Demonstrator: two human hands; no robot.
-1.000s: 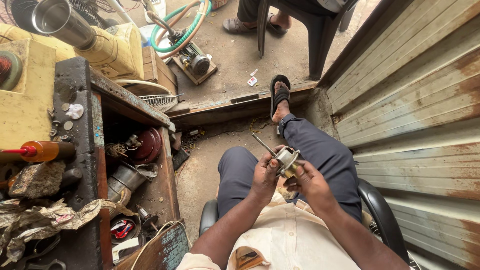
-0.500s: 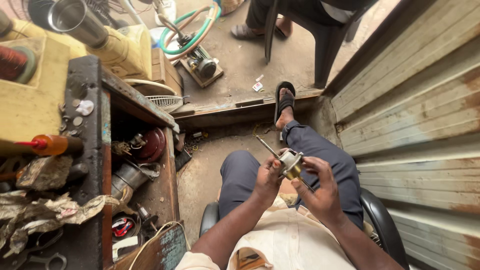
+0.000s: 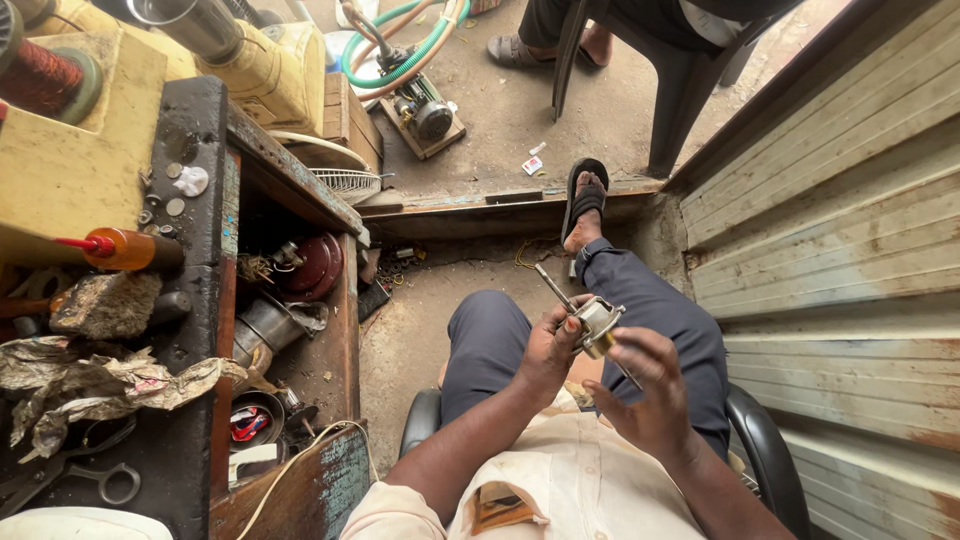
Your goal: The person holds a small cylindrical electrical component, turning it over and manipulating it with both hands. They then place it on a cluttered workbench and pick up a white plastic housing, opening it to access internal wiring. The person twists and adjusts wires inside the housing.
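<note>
Metal motor [image 3: 597,322] held in left hand's [image 3: 548,350] closed grip, right hand [image 3: 645,385] loosely open beside its shaft; could slip to floor [image 3: 420,320].

Soft daylight falls from the open yard at the top of the frame, leaving the concrete floor [image 3: 500,130] pale and evenly lit. The recess under the bench [image 3: 190,250] sinks into deep shadow, its contents murky. No hard glare; only a mild sheen on the metal cylinder [image 3: 195,25]. Wide-angle distortion bends the corrugated wall [image 3: 830,220] and stretches the corners. Focus holds sharp centrally, with slight softness at the edges.
</note>
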